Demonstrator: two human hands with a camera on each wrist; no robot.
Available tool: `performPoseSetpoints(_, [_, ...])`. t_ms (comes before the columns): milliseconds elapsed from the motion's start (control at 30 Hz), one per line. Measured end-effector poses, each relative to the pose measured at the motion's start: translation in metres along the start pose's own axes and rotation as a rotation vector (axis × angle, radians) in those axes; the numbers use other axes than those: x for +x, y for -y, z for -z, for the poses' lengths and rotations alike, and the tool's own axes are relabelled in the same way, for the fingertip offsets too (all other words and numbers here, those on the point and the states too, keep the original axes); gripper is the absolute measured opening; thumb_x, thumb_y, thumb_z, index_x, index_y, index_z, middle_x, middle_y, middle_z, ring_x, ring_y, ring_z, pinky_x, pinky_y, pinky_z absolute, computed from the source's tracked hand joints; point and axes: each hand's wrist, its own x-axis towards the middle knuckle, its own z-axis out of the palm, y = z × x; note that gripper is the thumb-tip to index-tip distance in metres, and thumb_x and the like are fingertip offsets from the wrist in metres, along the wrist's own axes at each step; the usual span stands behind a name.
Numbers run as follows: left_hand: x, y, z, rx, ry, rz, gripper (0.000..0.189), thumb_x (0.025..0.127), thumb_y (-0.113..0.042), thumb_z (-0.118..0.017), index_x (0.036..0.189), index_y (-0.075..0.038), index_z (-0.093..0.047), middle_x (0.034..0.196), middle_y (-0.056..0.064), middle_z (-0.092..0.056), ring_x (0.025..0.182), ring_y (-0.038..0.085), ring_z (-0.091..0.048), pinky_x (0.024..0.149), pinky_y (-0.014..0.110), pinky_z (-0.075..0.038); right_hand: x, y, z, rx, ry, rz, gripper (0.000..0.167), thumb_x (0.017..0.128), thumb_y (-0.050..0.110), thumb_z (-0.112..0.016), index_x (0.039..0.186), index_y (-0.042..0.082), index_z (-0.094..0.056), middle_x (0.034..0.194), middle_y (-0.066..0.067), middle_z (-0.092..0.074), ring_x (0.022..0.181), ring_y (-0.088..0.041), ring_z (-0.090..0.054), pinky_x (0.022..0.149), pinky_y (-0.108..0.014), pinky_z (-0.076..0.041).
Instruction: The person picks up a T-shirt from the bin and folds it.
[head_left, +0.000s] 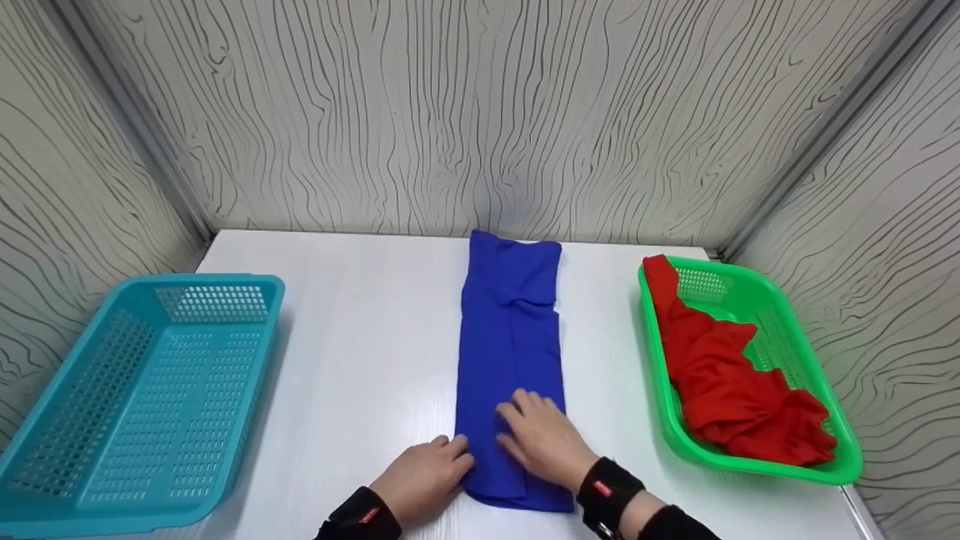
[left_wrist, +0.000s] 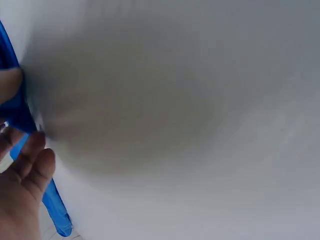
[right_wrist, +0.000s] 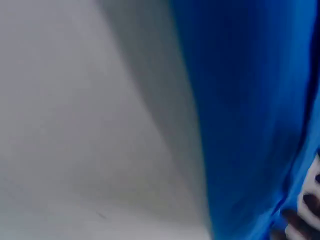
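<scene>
A blue piece of clothing (head_left: 487, 352), folded into a long narrow strip, lies on the white table and reaches from near its back edge towards the person. At its near left edge, the left hand (head_left: 426, 476) pinches the fabric; the left wrist view has blue cloth (left_wrist: 17, 112) between thumb and fingers. The right hand (head_left: 541, 435) rests on top of the strip, near its lower middle, with fingers loosely bent. Only blurred dark fingertips (right_wrist: 300, 220) of that hand show in the right wrist view, at the lower right beside the blue fabric (right_wrist: 240, 120).
On the left stands a blue-green plastic basket (head_left: 259, 360) with nothing inside. A green basket (head_left: 806, 337) at the right holds a crumpled red cloth (head_left: 720, 382), part of which hangs on the rim. Patterned panels (head_left: 420, 112) close in the white table (head_left: 360, 322) at back and sides.
</scene>
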Motion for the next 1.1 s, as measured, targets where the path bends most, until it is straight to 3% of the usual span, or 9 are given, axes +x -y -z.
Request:
performPoseSetpoints(133, [0.008, -0.003, 0.007, -0.167, -0.017, 0.087, 0.013, 0.086, -0.013, -0.07, 0.096, -0.015, -0.062, 0.093, -0.007, -0.055, 0.068, 0.004, -0.052, 0.057, 0.02, -0.046, -0.027, 0.021, 0.004, 0.061, 0.052, 0.143, 0.073, 0.087, 0.067, -0.067, 0.136, 0.013, -0.058, 0.119, -0.003, -0.057, 0.108, -0.023, -0.055, 0.088, -0.046, -0.051])
performPoseSetpoints(233, [0.013, -0.003, 0.014, -0.349, -0.085, 0.145, 0.018, 0.085, -0.006, -0.068, 0.1, -0.012, -0.06, 0.091, -0.006, -0.057, 0.067, 0.001, -0.048, 0.059, 0.016, -0.043, -0.038, 0.025, 0.004, 0.016, -0.021, 0.131, 0.064, 0.083, 0.044, -0.081, 0.133, 0.01, -0.06, 0.121, -0.006, -0.061, 0.11, -0.025, -0.06, 0.094, -0.047, -0.051])
performPoseSetpoints(333, [0.015, -0.001, 0.02, -0.399, -0.179, 0.085, 0.026, 0.082, -0.004, -0.073, 0.104, -0.011, -0.06, 0.093, -0.005, -0.06, 0.073, 0.001, -0.052, 0.065, 0.014, -0.046, -0.043, 0.018, 0.011, 0.05, -0.085, 0.038, 0.048, 0.072, 0.01, -0.082, 0.118, 0.008, -0.066, 0.108, -0.005, -0.069, 0.099, -0.024, -0.066, 0.088, -0.041, -0.055])
performPoseSetpoints(533, [0.018, 0.002, 0.021, -0.223, -0.285, -0.123, 0.035, 0.077, -0.004, -0.079, 0.109, -0.012, -0.068, 0.107, -0.003, -0.063, 0.097, 0.01, -0.062, 0.087, 0.021, -0.052, -0.042, -0.004, 0.044, 0.261, -0.025, -0.04, 0.037, 0.075, -0.009, -0.07, 0.109, 0.005, -0.071, 0.102, -0.008, -0.077, 0.093, -0.024, -0.074, 0.078, -0.038, -0.059])
performPoseSetpoints(700, [0.024, 0.003, 0.022, -0.149, -0.415, -0.093, 0.021, 0.08, -0.001, -0.072, 0.097, -0.013, -0.069, 0.099, -0.004, -0.067, 0.099, 0.017, -0.061, 0.085, 0.03, -0.049, -0.046, -0.025, 0.065, 0.212, -0.03, 0.075, 0.034, 0.073, -0.012, -0.072, 0.101, 0.008, -0.073, 0.09, 0.002, -0.069, 0.081, -0.016, -0.067, 0.069, -0.031, -0.055])
performPoseSetpoints(800, [0.022, 0.003, 0.028, -0.268, -0.381, -0.004, 0.026, 0.082, 0.001, -0.069, 0.105, -0.011, -0.068, 0.104, -0.001, -0.072, 0.105, 0.019, -0.066, 0.089, 0.034, -0.052, -0.05, -0.037, 0.075, 0.27, -0.084, 0.035, 0.028, 0.076, -0.009, -0.076, 0.094, 0.012, -0.073, 0.086, 0.007, -0.058, 0.076, -0.009, -0.058, 0.065, -0.025, -0.05])
performPoseSetpoints(933, [0.018, 0.004, 0.037, -0.541, -0.296, 0.137, 0.024, 0.092, 0.001, -0.066, 0.111, -0.013, -0.066, 0.101, -0.001, -0.076, 0.086, 0.007, -0.067, 0.076, 0.027, -0.056, -0.054, -0.049, 0.088, 0.572, -0.117, -0.058, 0.021, 0.087, -0.001, -0.076, 0.099, 0.016, -0.074, 0.095, 0.01, -0.066, 0.085, -0.005, -0.064, 0.074, -0.021, -0.054])
performPoseSetpoints(1000, [0.019, 0.005, 0.043, -0.676, -0.287, 0.195, 0.019, 0.097, -0.002, -0.064, 0.11, -0.015, -0.066, 0.094, -0.004, -0.076, 0.076, 0.003, -0.063, 0.068, 0.023, -0.053, -0.056, -0.053, 0.093, 0.743, -0.084, -0.081, 0.018, 0.092, 0.003, -0.073, 0.104, 0.017, -0.074, 0.099, 0.006, -0.073, 0.089, -0.005, -0.067, 0.077, -0.022, -0.055])
performPoseSetpoints(1100, [0.021, 0.006, 0.051, -0.869, -0.275, 0.248, 0.013, 0.101, -0.007, -0.061, 0.11, -0.014, -0.068, 0.095, -0.002, -0.075, 0.078, 0.003, -0.063, 0.071, 0.023, -0.054, -0.058, -0.056, 0.098, 0.94, 0.013, -0.107, 0.013, 0.098, 0.007, -0.066, 0.107, 0.014, -0.073, 0.095, -0.004, -0.075, 0.085, -0.002, -0.064, 0.072, -0.021, -0.052])
